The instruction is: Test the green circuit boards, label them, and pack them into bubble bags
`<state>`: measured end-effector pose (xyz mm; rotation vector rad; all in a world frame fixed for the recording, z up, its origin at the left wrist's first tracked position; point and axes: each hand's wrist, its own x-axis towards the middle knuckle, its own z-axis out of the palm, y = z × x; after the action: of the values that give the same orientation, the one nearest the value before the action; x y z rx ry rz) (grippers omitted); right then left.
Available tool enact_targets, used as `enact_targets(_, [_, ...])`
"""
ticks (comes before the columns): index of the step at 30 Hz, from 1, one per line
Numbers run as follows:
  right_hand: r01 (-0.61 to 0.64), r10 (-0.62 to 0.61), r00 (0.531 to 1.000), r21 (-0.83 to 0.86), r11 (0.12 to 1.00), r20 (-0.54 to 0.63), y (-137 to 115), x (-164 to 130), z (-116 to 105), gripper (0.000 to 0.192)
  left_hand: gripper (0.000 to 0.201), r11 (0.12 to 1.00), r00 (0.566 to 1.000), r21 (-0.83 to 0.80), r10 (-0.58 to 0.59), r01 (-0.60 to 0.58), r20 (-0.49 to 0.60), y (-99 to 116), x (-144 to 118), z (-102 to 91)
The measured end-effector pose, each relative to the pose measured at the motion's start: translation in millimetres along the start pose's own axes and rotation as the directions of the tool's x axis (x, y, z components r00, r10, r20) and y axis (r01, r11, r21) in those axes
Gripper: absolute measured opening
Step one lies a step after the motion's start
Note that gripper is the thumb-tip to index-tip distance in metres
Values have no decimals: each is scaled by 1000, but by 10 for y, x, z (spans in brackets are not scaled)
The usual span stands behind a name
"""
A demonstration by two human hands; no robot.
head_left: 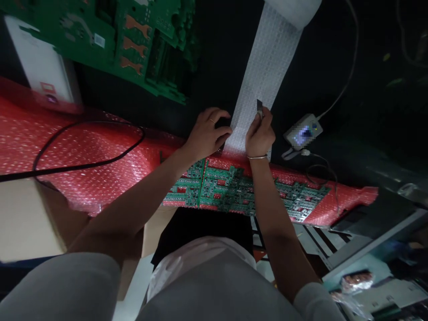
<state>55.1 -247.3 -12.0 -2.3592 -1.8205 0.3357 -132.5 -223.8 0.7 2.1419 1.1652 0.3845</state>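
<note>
Hands (234, 133) on label strip (264, 67)

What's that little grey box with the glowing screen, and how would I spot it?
Start at the long white strip running down the dark bench. Just beside the right hand lies the small grey device. It alone has a lit bluish screen and a white cable.

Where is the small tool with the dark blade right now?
In the head view, the small tool sits just right of centre, pinched in the right hand, its blade over the white label strip and left of the small screen device.
</note>
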Motion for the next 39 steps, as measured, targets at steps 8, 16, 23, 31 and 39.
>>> enact_targets(8, [-3,3,1000,-12,1000,0,-5,-3,0,50,13,1000,1000,-14,-22,22,2,43,24,5])
enact_targets(16, [-63,62,998,31,998,26,-44,-1,-31,47,16,1000,1000,-12,-11,11,21,33,10,-21])
enact_targets(23, [-57,60,998,95,994,-20,-14,-6,20,51,11,999,998,-28,46,-45,34,-46,21,-5])
enact_targets(31, [-42,46,998,86,995,-47,15,-9,65,54,8,1000,1000,-14,23,-23,10,-6,48,9])
enact_targets(39, [-18,19,1000,33,999,-17,54,-15,99,52,13,997,998,-58,57,-56,21,-63,14,9])
